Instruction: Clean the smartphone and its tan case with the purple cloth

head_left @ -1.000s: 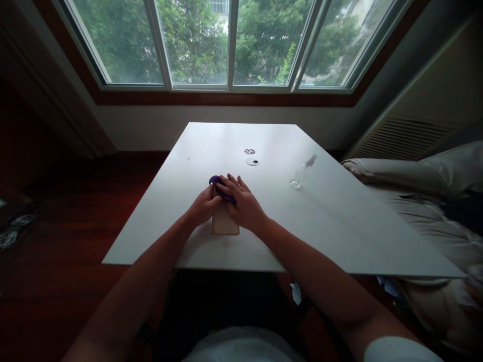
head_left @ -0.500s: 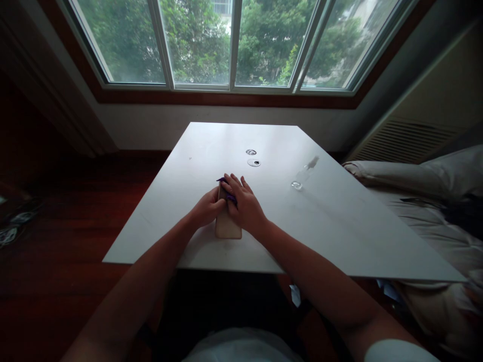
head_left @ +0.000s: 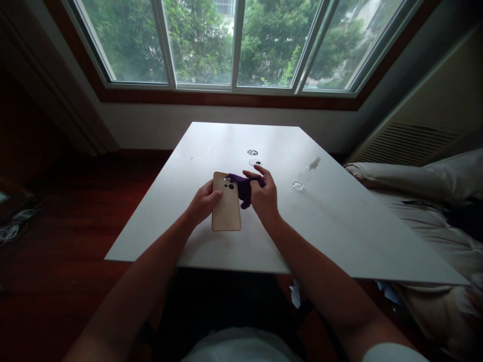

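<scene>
Above a white tabletop, gripping a gold, flat, rectangular phone in the clamped left hand; pinching a dark purple, soft cloth at the phone's upper end with the right hand.

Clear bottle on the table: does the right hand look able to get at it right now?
Probably yes: only bare table separates the right hand and clear bottle, though that hand likely must release the purple cloth first.

Head camera high above table, facing forward and down, window beyond.
</scene>
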The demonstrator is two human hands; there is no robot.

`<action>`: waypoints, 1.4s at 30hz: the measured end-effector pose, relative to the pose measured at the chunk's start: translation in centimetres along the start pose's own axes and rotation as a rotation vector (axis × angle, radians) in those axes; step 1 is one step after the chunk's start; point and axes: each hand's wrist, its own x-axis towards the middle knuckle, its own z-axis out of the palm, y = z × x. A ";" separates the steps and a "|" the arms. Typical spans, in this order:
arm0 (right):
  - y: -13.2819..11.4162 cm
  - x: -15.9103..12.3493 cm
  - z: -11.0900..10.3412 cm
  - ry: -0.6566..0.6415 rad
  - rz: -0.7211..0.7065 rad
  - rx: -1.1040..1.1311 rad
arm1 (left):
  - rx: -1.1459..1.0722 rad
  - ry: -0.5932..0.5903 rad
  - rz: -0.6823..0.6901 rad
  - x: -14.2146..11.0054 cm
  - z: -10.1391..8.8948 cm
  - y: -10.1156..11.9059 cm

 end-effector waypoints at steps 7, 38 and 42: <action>1.7 3.6 -1.4 0.082 0.706 0.467 | -0.104 -0.028 -0.120 0.0 -0.5 0.5; -1.7 -1.1 -0.5 -0.059 -0.257 -0.026 | -0.061 -0.142 -0.183 0.1 0.4 -0.7; -1.6 -1.6 -0.1 -0.440 -0.421 -0.282 | -0.058 -0.161 -0.182 0.0 1.0 -1.0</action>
